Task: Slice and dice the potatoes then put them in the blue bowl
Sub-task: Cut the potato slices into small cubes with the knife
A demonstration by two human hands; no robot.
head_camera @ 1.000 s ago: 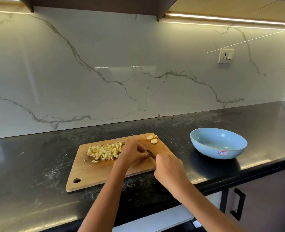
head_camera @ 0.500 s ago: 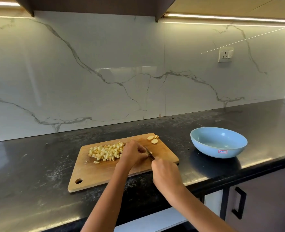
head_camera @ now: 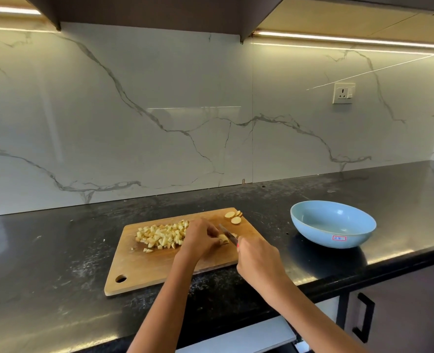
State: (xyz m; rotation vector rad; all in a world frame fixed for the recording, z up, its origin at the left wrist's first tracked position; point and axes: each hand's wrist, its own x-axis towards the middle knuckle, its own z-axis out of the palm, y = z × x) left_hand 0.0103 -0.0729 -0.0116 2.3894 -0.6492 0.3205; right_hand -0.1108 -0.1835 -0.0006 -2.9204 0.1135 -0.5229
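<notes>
I see my left hand (head_camera: 200, 236) curled down over a small piece of potato (head_camera: 223, 239) near the middle of the wooden cutting board (head_camera: 139, 271), its fingertips pinning the piece to the wood. My right hand (head_camera: 258, 259) is wrapped tight around the handle of a knife (head_camera: 227, 233), which is hidden inside the fist; only the dark blade shows, angled away and to the left, its edge meeting the piece just beside my left fingertips.

Left of that hand, a loose heap of diced potato (head_camera: 161, 235) spreads across the board, with a few stray cubes at its near edge. At the board's far right corner lie a few round slices (head_camera: 233, 217), overlapping and apart from the heap.

The board rests on the dark speckled counter (head_camera: 45, 250), its hanging hole at the near left corner. The blue bowl (head_camera: 333, 225) stands on the counter to the right of the board, well apart from it, with a small red-and-white sticker on its near wall. I see no potato inside it.

On the marble wall behind, a white socket (head_camera: 343, 93) sits far right.
</notes>
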